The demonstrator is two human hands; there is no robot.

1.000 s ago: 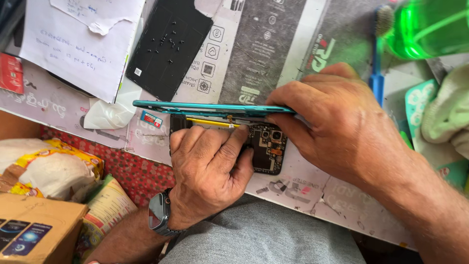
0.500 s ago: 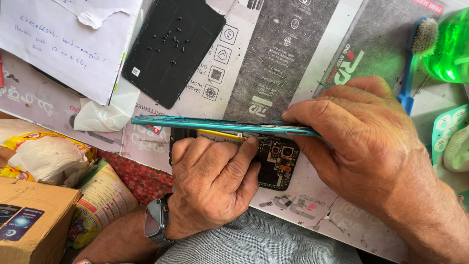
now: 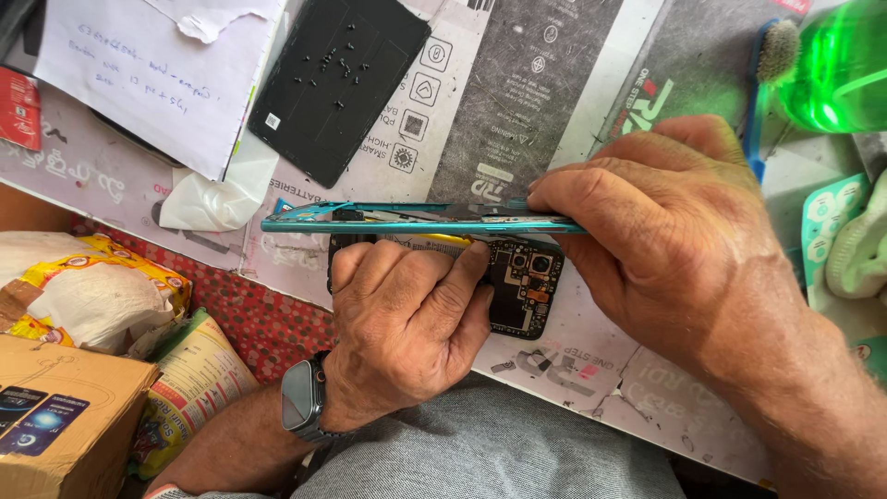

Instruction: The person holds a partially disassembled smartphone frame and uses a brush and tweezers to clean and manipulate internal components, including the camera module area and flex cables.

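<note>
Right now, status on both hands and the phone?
Left hand pins the open phone flat. Right hand grips the teal back cover, lifted on edge. Loose screws on the black pad behind.

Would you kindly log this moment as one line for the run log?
left hand: presses opened phone to mat | right hand: lifts teal back cover on edge | screws on black pad

Single head-mounted view. The camera looks steeply down from above the person's lap onto the counter (image 3: pixel 591 83), at close range. Both hands fill the frame centre; the near counter edge runs diagonally across the lower frame.
</note>
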